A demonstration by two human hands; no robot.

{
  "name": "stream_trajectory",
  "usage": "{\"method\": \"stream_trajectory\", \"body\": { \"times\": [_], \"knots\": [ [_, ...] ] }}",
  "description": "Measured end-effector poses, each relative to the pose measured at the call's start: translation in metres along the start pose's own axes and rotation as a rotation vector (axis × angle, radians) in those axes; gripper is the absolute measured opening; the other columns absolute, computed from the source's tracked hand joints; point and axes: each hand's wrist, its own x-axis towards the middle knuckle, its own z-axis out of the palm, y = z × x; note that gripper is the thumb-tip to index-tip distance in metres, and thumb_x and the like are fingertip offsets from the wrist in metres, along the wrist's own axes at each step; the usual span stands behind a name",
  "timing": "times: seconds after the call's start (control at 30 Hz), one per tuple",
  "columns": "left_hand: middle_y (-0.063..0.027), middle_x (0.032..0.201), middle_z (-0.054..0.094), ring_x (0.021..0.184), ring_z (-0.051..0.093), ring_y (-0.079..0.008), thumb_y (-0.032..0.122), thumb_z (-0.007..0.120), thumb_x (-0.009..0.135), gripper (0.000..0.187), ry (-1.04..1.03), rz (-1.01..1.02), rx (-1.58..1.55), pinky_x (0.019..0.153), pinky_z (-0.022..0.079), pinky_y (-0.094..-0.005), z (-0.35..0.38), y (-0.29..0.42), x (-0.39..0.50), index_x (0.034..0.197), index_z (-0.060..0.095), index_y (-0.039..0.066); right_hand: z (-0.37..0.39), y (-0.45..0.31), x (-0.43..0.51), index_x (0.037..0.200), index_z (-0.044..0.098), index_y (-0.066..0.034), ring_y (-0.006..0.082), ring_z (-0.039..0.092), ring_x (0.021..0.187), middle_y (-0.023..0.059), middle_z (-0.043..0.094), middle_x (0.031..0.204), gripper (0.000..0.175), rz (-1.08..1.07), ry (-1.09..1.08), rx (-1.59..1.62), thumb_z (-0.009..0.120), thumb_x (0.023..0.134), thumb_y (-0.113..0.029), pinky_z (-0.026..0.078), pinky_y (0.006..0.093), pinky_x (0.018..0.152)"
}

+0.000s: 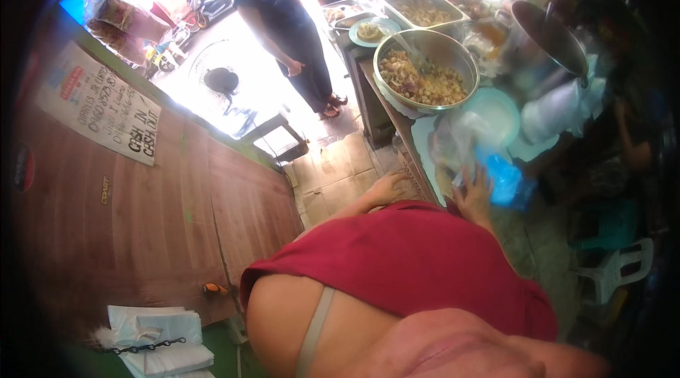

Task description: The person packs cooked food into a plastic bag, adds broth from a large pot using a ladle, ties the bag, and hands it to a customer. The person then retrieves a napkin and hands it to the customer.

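My right hand (474,194) reaches over the table's near end, its fingers against the plastic bags there. A bright blue plastic bag (500,178) lies beside those fingers, and a clear plastic bag (458,136) is just beyond them. Whether the fingers grip a bag cannot be made out. My left hand (390,188) is by the table's side edge, fingers loosely spread, nothing seen in it. Farther up the table, a large steel bowl (426,70) holds chopped, cooked food with a serving spoon (417,56) standing in it. A pale green plate (494,112) sits behind the bags.
Steel trays of food (425,8), a plate with food (370,32) and a tall pot (550,38) crowd the far table. A person (287,32) stands opposite. Left are a wooden panel (175,208) with a handwritten sign and a fan (220,80). Plastic chairs (619,269) stand right.
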Motion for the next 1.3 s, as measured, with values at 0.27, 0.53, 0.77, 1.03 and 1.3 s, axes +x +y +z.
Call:
{"method": "stream_trajectory", "body": {
  "times": [0.27,0.53,0.77,1.03,1.3],
  "knots": [
    [-0.0229,0.123,0.063,0.117,0.059,-0.0381,0.027,0.066,0.087,0.046,-0.341,-0.580,0.181,0.100,0.047,-0.0431,0.014,-0.194,-0.106,0.129,0.061,0.006,0.026,0.001,0.009,0.151,0.039,-0.0301,0.0395,0.028,0.144,0.0191,0.029,0.158,0.074,0.019,0.035,0.011,0.069,0.083,-0.037,0.018,0.0592,0.114],
    [-0.0230,0.122,0.064,0.116,0.060,-0.0379,0.027,0.066,0.087,0.046,-0.237,-0.733,-0.005,0.099,0.047,-0.0430,0.016,-0.220,-0.162,0.128,0.061,0.006,0.024,-0.008,0.017,0.152,0.038,-0.0283,0.0383,0.029,0.144,0.0190,0.029,0.157,0.073,0.007,0.003,-0.063,0.066,0.084,-0.038,0.018,0.0577,0.115],
    [-0.0231,0.121,0.064,0.115,0.061,-0.0376,0.027,0.066,0.087,0.045,-0.189,-0.731,-0.078,0.098,0.048,-0.0429,0.026,-0.223,-0.170,0.128,0.061,0.006,0.030,-0.028,0.014,0.150,0.040,-0.0256,0.0398,0.028,0.144,0.0190,0.030,0.157,0.074,-0.022,0.027,-0.022,0.069,0.082,-0.034,0.019,0.0565,0.114],
    [-0.0232,0.120,0.065,0.114,0.061,-0.0374,0.026,0.065,0.088,0.045,-0.206,-0.808,-0.098,0.097,0.048,-0.0428,0.040,-0.217,-0.185,0.128,0.062,0.006,0.002,-0.034,0.056,0.116,0.065,-0.0182,0.0311,0.044,0.129,0.0103,0.051,0.133,0.040,-0.121,0.401,0.057,0.070,0.077,-0.022,0.024,0.0483,0.107],
    [-0.0233,0.119,0.065,0.113,0.062,-0.0371,0.026,0.065,0.088,0.044,-0.182,-0.936,-0.111,0.096,0.049,-0.0427,0.057,-0.208,-0.189,0.127,0.062,0.006,-0.051,0.017,0.121,0.106,0.064,-0.0075,0.0278,0.057,0.107,0.0094,0.063,0.108,0.021,0.134,0.340,0.670,0.064,0.087,-0.016,0.033,0.0441,0.103]
  ]
}}
